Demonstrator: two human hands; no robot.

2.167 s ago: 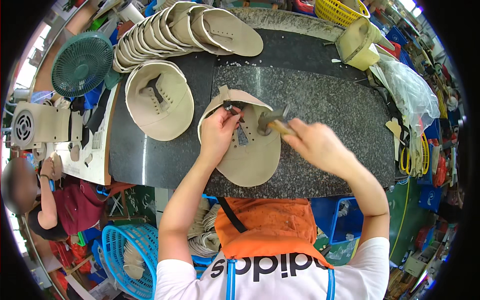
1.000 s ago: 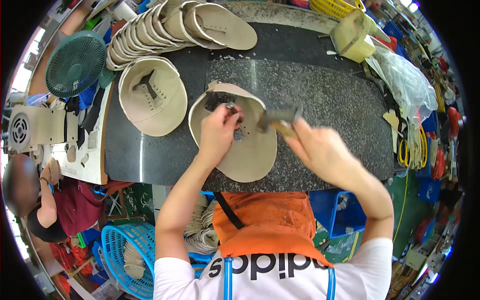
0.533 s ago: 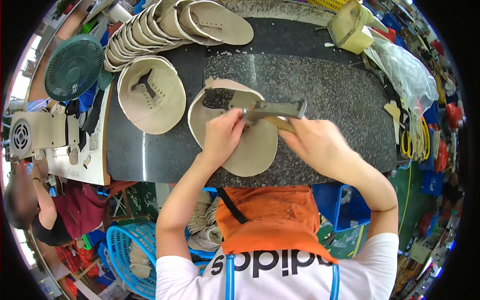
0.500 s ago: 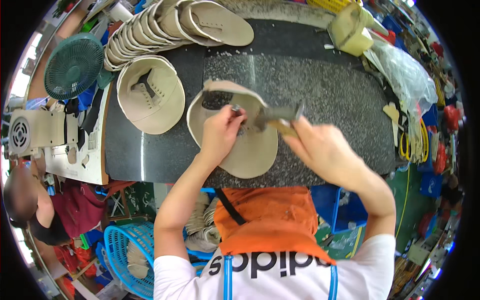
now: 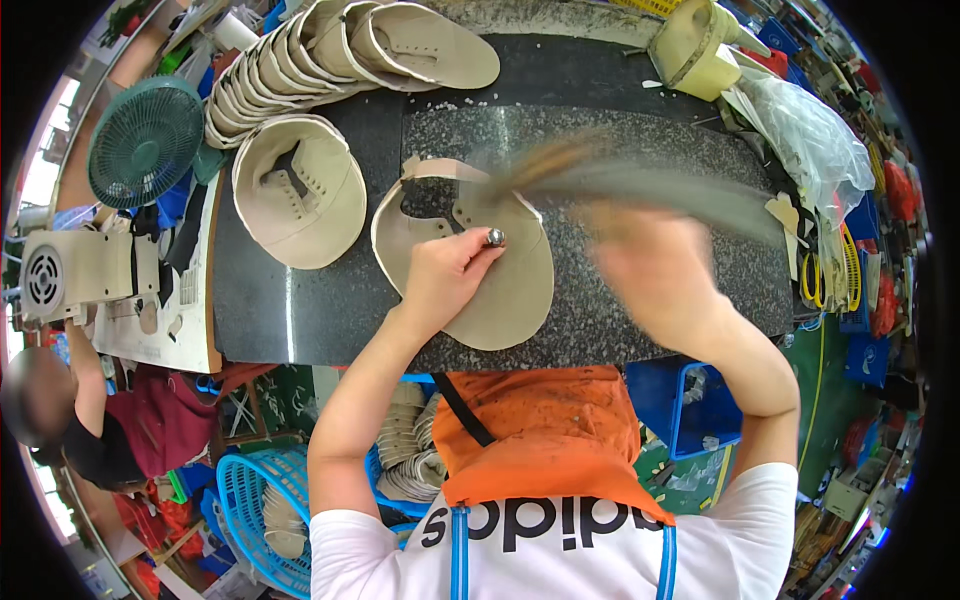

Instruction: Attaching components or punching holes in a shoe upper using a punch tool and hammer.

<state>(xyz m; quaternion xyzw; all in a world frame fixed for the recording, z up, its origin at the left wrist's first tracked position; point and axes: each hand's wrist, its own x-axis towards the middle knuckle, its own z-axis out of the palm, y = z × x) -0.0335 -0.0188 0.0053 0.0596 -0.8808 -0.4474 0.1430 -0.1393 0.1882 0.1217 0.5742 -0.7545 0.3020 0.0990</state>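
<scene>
My left hand (image 5: pixel 450 270) pinches a short metal punch (image 5: pixel 496 237), its shiny round top showing above my fingertips. Beneath that hand a beige cap-like piece (image 5: pixel 505 300), resembling a shoe upper, lies on the dark stone slab (image 5: pixel 640 320). It has a dark opening and small holes beside it. My right hand (image 5: pixel 655 260) is closed on a hammer (image 5: pixel 630 185), raised to the right of the punch; hand and hammer are smeared by motion. A similar beige piece (image 5: pixel 310 235) with rows of holes rests to the left.
Overlapping beige pieces (image 5: pixel 440 60) are stacked at the back left, by a green fan (image 5: pixel 147 140). A yellowish jug (image 5: pixel 690 50) and clear plastic bag (image 5: pixel 800 140) sit at the back right. A co-worker (image 5: pixel 140 425) is at far left. Blue baskets (image 5: pixel 250 500) stand below the slab.
The hammer has swung away from the punch, up and to the right, with my right hand. My left hand and the punch have shifted slightly right and nearer on the piece.
</scene>
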